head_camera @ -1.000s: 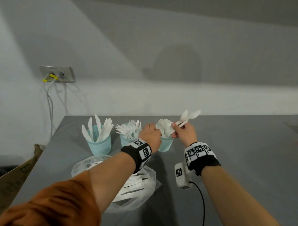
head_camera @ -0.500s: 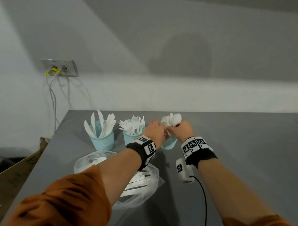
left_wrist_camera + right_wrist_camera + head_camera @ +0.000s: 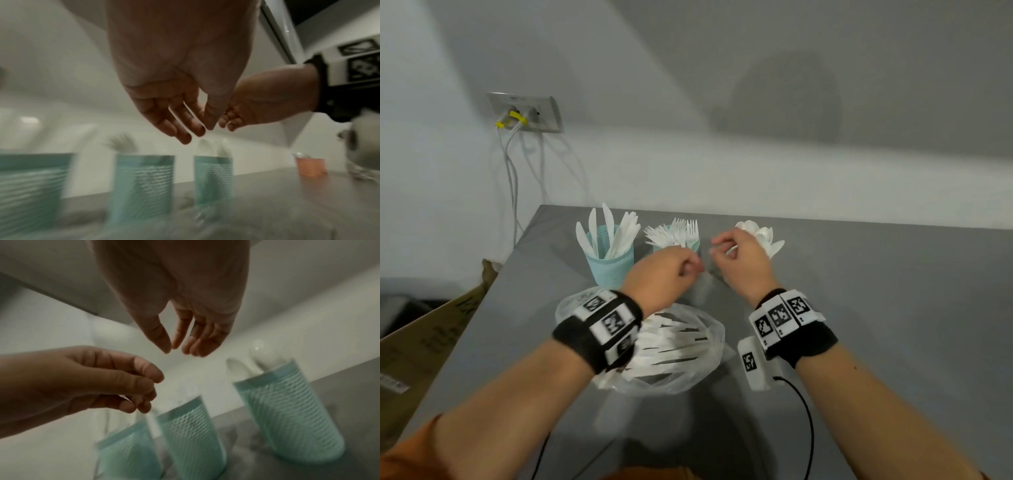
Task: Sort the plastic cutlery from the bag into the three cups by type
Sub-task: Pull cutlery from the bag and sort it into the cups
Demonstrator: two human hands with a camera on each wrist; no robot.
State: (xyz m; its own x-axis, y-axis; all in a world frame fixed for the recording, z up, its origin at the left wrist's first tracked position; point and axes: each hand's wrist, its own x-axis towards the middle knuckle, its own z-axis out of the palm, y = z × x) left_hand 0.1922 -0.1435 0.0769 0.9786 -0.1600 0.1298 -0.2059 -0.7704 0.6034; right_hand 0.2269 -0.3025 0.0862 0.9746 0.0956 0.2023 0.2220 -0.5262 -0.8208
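Observation:
Three mesh teal cups stand in a row at the table's far side. The left cup (image 3: 610, 265) holds knives. Forks (image 3: 674, 234) fill the middle cup, and spoons (image 3: 763, 235) fill the right cup (image 3: 287, 410), which my right hand hides in the head view. The clear plastic bag (image 3: 681, 353) of white cutlery lies in front of the cups, under my left wrist. My left hand (image 3: 690, 269) and right hand (image 3: 720, 248) hover side by side just before the fork and spoon cups. Both have loosely bent fingers and hold nothing, as the wrist views show (image 3: 197, 129) (image 3: 176, 345).
A small white device (image 3: 755, 363) with a black cable lies right of the bag. A cardboard box (image 3: 421, 339) sits beyond the table's left edge. A wall socket (image 3: 524, 111) with cables is at the back left. An orange cup (image 3: 310, 165) stands far right.
One second ago my right hand held spoons above the right cup. The spoons now stand in that cup, and both hands have let go and drawn back toward me.

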